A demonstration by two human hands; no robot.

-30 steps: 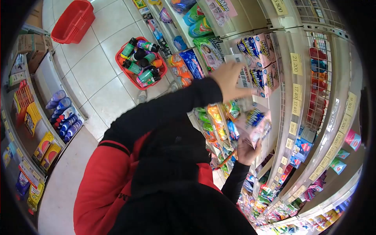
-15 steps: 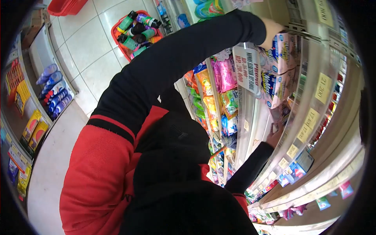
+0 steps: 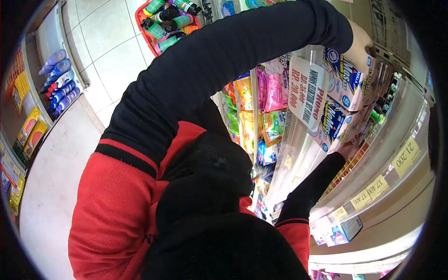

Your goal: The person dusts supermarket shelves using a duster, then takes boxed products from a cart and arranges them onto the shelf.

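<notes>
Two pink boxes with dark-blue printed labels lie against each other on the shelf at upper right. My left hand (image 3: 358,48) reaches over the far end of the upper pink box (image 3: 349,77), its fingers bent round the edge and partly hidden. At the near end, my right hand (image 3: 347,149) is against the lower pink box (image 3: 333,126); its fingertips are largely out of sight behind the box. A white promo sign (image 3: 308,93) with red and black print hangs at the shelf front, just left of the boxes.
Price labels line the clear shelf edge (image 3: 368,193). Colourful bagged goods (image 3: 245,93) fill the shelf left of the sign. A red basket of bottles (image 3: 151,44) stands on the tiled floor. Blue bottles (image 3: 60,88) sit on the opposite shelf. A white-blue box (image 3: 345,231) is lower right.
My view has shifted toward the shelf. My right hand has moved up and deeper, to the end of the lower box. The left hand still rests at the upper box.
</notes>
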